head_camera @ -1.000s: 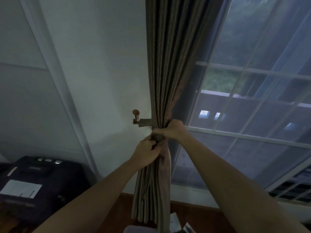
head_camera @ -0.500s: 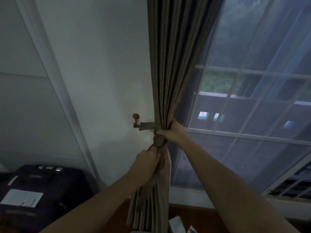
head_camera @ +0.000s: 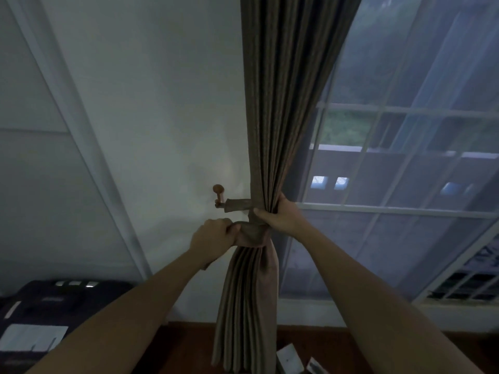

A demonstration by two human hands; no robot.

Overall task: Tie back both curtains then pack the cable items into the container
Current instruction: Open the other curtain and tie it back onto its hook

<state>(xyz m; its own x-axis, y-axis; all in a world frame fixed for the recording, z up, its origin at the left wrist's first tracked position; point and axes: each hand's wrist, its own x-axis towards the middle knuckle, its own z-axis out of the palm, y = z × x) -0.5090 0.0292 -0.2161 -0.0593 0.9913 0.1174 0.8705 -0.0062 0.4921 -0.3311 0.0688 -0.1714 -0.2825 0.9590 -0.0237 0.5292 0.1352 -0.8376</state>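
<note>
A brown pleated curtain (head_camera: 280, 103) hangs at the window's left edge, gathered into a bunch at waist height. A matching fabric tieback (head_camera: 239, 205) runs from a wooden wall hook (head_camera: 218, 190) and wraps around the bunch. My left hand (head_camera: 213, 240) grips the tieback's free end just left of the curtain. My right hand (head_camera: 280, 214) grips the gathered curtain at the wrap, thumb across the front. Below the band the curtain's lower folds (head_camera: 245, 306) hang straight to the floor.
A window (head_camera: 405, 184) with white bars and a sheer curtain fills the right side. A dark suitcase (head_camera: 54, 300) with a white paper on it lies at the lower left. Small white items (head_camera: 290, 357) lie on the wooden floor below the curtain.
My left hand moved left and away from the curtain, pulling the tieback's end out with it. My right hand stayed on the gathered curtain.
</note>
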